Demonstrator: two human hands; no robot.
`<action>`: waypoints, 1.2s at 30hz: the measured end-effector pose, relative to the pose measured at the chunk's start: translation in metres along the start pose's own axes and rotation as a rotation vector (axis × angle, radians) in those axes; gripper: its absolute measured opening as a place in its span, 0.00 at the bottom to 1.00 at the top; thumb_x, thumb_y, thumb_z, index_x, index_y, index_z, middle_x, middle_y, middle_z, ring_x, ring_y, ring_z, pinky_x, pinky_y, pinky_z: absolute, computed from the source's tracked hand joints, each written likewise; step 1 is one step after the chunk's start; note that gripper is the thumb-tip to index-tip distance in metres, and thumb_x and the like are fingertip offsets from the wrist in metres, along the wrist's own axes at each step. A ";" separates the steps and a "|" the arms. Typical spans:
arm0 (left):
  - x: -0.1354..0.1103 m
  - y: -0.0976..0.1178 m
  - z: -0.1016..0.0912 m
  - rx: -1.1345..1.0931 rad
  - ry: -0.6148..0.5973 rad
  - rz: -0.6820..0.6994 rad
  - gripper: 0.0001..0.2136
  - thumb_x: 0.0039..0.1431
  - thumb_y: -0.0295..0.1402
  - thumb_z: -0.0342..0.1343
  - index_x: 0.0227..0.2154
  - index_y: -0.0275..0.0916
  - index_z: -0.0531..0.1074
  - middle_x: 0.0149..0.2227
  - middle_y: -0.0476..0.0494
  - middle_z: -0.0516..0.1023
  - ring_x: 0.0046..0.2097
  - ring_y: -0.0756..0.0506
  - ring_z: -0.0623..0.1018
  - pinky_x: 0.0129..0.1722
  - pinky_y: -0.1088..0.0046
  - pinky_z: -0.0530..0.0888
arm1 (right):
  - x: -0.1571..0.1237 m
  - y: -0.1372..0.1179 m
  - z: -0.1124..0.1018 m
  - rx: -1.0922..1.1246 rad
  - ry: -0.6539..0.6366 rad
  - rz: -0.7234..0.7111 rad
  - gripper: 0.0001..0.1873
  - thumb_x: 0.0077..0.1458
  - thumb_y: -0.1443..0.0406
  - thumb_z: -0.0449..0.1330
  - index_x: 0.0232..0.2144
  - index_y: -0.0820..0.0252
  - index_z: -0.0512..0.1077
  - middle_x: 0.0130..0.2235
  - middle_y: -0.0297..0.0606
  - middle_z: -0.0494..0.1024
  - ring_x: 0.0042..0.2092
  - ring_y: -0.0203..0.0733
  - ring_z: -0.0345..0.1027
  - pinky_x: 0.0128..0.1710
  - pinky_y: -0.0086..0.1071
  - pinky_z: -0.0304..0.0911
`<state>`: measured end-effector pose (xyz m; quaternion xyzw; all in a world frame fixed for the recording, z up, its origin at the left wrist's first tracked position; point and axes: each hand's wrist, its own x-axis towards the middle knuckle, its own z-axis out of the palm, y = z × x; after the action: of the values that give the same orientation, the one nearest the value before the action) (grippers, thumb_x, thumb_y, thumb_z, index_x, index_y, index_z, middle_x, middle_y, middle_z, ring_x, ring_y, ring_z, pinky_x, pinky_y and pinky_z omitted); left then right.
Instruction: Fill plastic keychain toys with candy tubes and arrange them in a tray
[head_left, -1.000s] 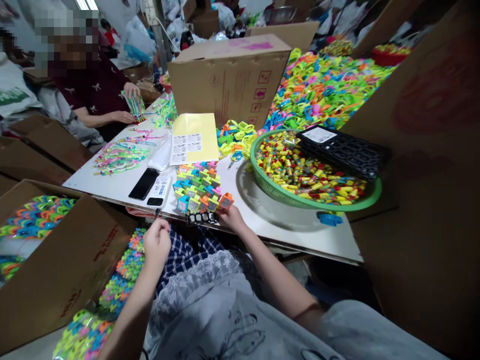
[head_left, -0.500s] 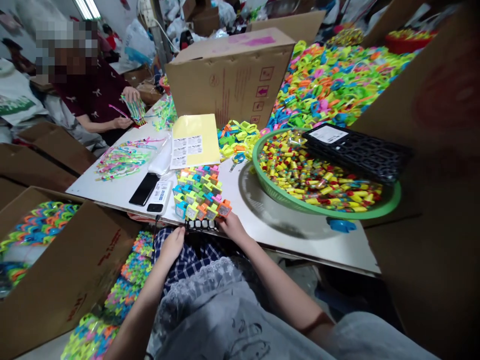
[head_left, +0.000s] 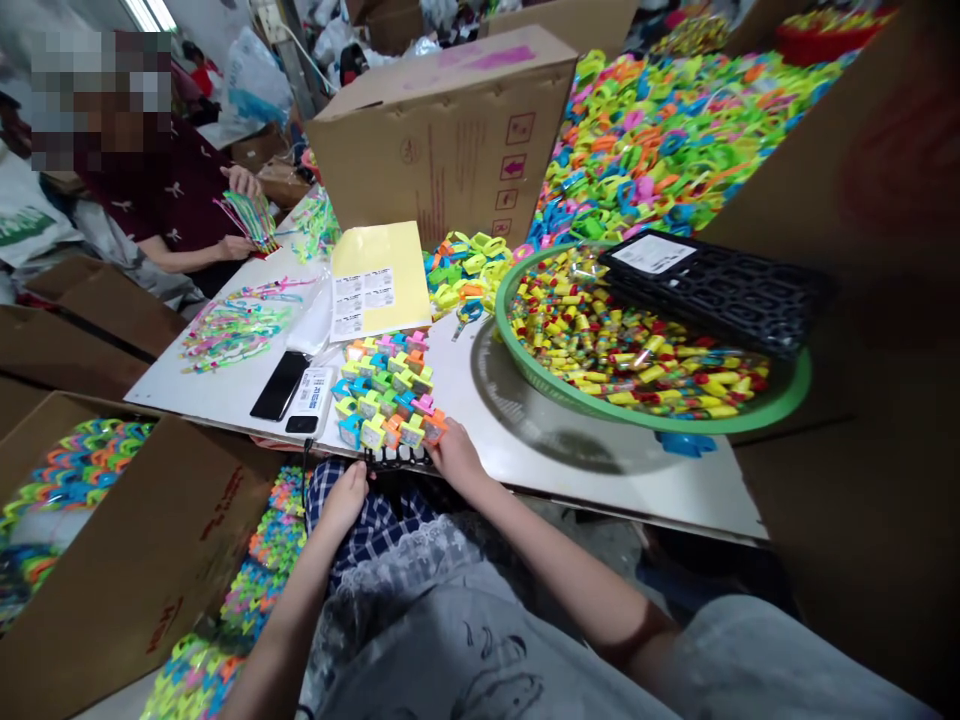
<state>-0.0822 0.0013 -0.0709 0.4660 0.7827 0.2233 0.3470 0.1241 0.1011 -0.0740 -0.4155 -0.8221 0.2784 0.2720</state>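
Note:
A black grid tray (head_left: pixel 401 457) rests at the table's near edge, with rows of colourful square-faced toy watches (head_left: pixel 386 385) standing in it. My left hand (head_left: pixel 349 497) is closed on the tray's near left corner, thumb on top. At the near right corner, my right hand (head_left: pixel 456 455) has its fingers closed around an orange toy watch (head_left: pixel 435 427) at the end of the front row. The fingertips of that hand are partly hidden behind the watch. The nearest row of tray slots holds no watches.
A green basket (head_left: pixel 780 405) of small yellow-capped pieces stands right, a black tray (head_left: pixel 712 290) lying across it. Left of the watches are phones (head_left: pixel 279 385) and a yellow label sheet (head_left: pixel 401 250). Behind stands a carton (head_left: pixel 450 130); a co-worker (head_left: pixel 172 200) handles colourful strips.
The orange watch in my right hand has moved left, closer in line with the front row. My left hand stays at the tray corner. The view has shifted slightly.

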 end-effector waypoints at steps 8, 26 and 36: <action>-0.003 0.003 -0.003 -0.003 -0.019 0.018 0.20 0.62 0.44 0.36 0.27 0.39 0.68 0.19 0.51 0.65 0.25 0.45 0.69 0.29 0.69 0.64 | 0.015 0.006 -0.012 0.142 -0.022 -0.127 0.13 0.55 0.64 0.59 0.43 0.61 0.73 0.44 0.46 0.75 0.46 0.48 0.66 0.47 0.40 0.62; 0.001 0.003 0.004 -0.107 -0.103 0.034 0.19 0.61 0.45 0.37 0.27 0.40 0.68 0.18 0.52 0.62 0.24 0.46 0.66 0.29 0.71 0.62 | 0.041 0.025 -0.022 0.418 -0.264 -0.108 0.19 0.50 0.62 0.61 0.46 0.61 0.74 0.51 0.40 0.76 0.51 0.48 0.70 0.54 0.40 0.62; -0.004 0.003 0.010 -0.266 -0.104 0.016 0.22 0.59 0.51 0.38 0.25 0.39 0.66 0.15 0.55 0.59 0.19 0.50 0.61 0.23 0.74 0.58 | 0.056 0.028 -0.031 0.494 -0.486 -0.165 0.12 0.46 0.64 0.64 0.37 0.59 0.76 0.39 0.35 0.80 0.43 0.42 0.71 0.49 0.38 0.65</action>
<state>-0.0712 0.0000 -0.0743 0.4330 0.7232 0.3035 0.4442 0.1315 0.1692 -0.0594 -0.1911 -0.8013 0.5368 0.1823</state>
